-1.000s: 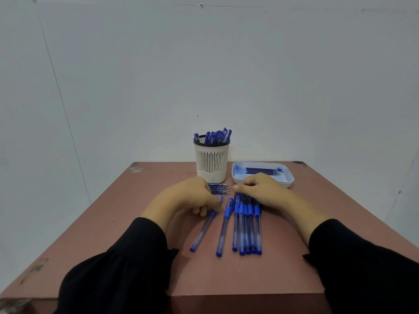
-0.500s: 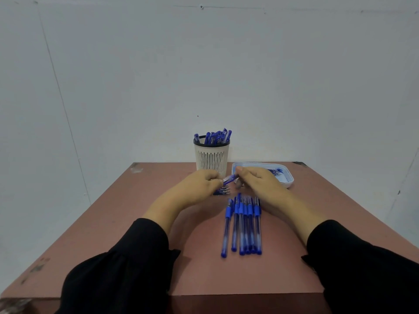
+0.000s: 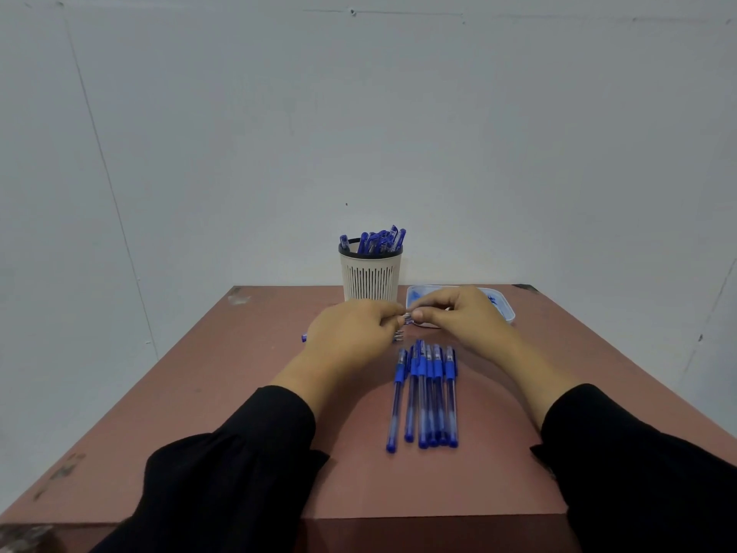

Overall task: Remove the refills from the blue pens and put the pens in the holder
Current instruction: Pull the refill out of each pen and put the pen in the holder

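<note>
Surface: reddish-brown matte tabletop, square-edged, filling the lower half of the frame; scuffed pale patches at its far left corner and along the lower left edge. Behind it a plain grey-white painted wall with faint seam lines, one running diagonally down the left of the frame.

At frame centre, at the far edge of the table: cream slotted cylindrical plastic pen holder with a dark rim, upright, with blue capped pens in the holder sticking out of its top. Just right of it, a shallow white and blue rectangular plastic tray, largely hidden by the right hand; contents not readable.

Below centre: row of six blue-capped clear-barrelled pens lying side by side on the table, running near to far, touching or nearly so.

Left hand, from a black sleeve at lower left, knuckles up, fingers curled, thumb and fingertips pinching the held blue pen at its visible end. The pen's other end shows as a blue tip at the hand's left edge. Right hand, from its own black sleeve, also knuckles up; index and thumb pinch the same pen from the right, remaining fingers curled. The two pinches almost meet, above the table in front of the holder and tray.

Under the left hand, small blue loose pieces lie on the table; too hidden to identify.
</note>
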### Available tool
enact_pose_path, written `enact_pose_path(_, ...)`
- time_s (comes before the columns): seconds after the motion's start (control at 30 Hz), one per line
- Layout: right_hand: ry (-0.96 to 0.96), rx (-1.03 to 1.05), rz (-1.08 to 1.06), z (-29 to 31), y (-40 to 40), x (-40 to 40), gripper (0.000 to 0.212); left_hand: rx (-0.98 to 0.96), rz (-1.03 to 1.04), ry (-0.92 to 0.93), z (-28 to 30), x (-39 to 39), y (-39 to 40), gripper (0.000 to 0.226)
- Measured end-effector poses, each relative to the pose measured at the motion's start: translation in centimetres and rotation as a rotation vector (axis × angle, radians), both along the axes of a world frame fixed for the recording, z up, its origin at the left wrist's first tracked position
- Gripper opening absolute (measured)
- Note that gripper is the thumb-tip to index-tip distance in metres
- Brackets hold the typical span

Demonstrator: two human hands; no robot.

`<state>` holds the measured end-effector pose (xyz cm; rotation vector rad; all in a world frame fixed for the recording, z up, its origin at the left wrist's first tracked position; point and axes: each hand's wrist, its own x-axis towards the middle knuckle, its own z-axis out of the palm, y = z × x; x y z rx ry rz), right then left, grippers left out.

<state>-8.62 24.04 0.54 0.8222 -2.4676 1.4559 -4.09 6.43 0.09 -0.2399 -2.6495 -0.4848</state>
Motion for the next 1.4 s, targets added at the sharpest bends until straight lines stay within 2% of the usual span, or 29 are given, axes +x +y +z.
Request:
enact_pose_path(0.23,-0.056,-0.107,0.004,0.2,0.7,-0.2,0.014,0.002,0.010,-0.019,0.4,0.3,-0.4,0.035)
enact_pose_path(0.33,-0.033,-0.067,-0.116,0.0,1.3,-1.0,0.019,0.033,0.050,-0.029,0.3,0.0,-0.7,0.039)
enact_pose_path(0.43,-0.036,0.077,-0.276,-0.8,2.0,-2.0,0.016,0.097,0.102,-0.046,0.2,-0.4,-1.5,0.034)
enact_pose_path(0.57,0.034,0.428,-0.359,-1.1,1.9,-1.7,0.012,0.133,0.156,-0.026,0.1,-0.7,-1.7,0.024)
enact_pose_path(0.7,0.059,0.520,-0.389,-0.9,1.8,-1.8,0.013,0.184,0.117,-0.023,-0.2,-1.1,-1.7,0.020)
enact_pose_path(0.77,0.051,0.543,-0.390,-1.0,1.8,-2.0,0.016,0.195,0.047,-0.030,-0.4,-1.4,-1.8,0.027)
enact_pose_path(0.83,0.079,0.491,-0.398,-1.1,1.9,-2.0,0.012,0.160,-0.013,-0.012,-0.6,-1.5,-1.9,0.032)
enact_pose_path(0.9,0.116,0.336,-0.379,-0.9,1.7,-1.7,0.006,0.133,-0.061,0.024,-0.6,-1.4,-1.8,0.032)
enact_pose_path(1.0,0.078,0.127,-0.259,-0.3,0.6,-0.5,0.035,0.148,-0.142,0.074,-0.7,-1.3,-1.4,0.027)
enact_pose_path(1.07,0.009,0.096,-0.178,-0.2,-0.2,0.2,0.041,0.152,-0.172,0.094,-0.6,-1.3,-1.1,0.023)
enact_pose_path(1.13,-0.051,0.067,-0.113,-0.5,-0.6,0.5,0.034,0.134,-0.190,0.108,-0.6,-1.3,-1.0,0.021)
enact_pose_path(1.23,-0.114,-0.069,-0.050,-0.6,-0.7,0.5,0.006,0.107,-0.181,0.110,-0.7,-1.2,-1.1,0.021)
enact_pose_path(1.3,-0.156,-0.163,-0.019,-0.3,-0.7,0.7,0.012,0.113,-0.172,0.115,-0.6,-1.2,-1.1,0.020)
enact_pose_path(1.4,-0.174,-0.179,-0.055,-0.1,-0.8,0.9,0.018,0.132,-0.177,0.127,-0.5,-1.2,-1.1,0.020)
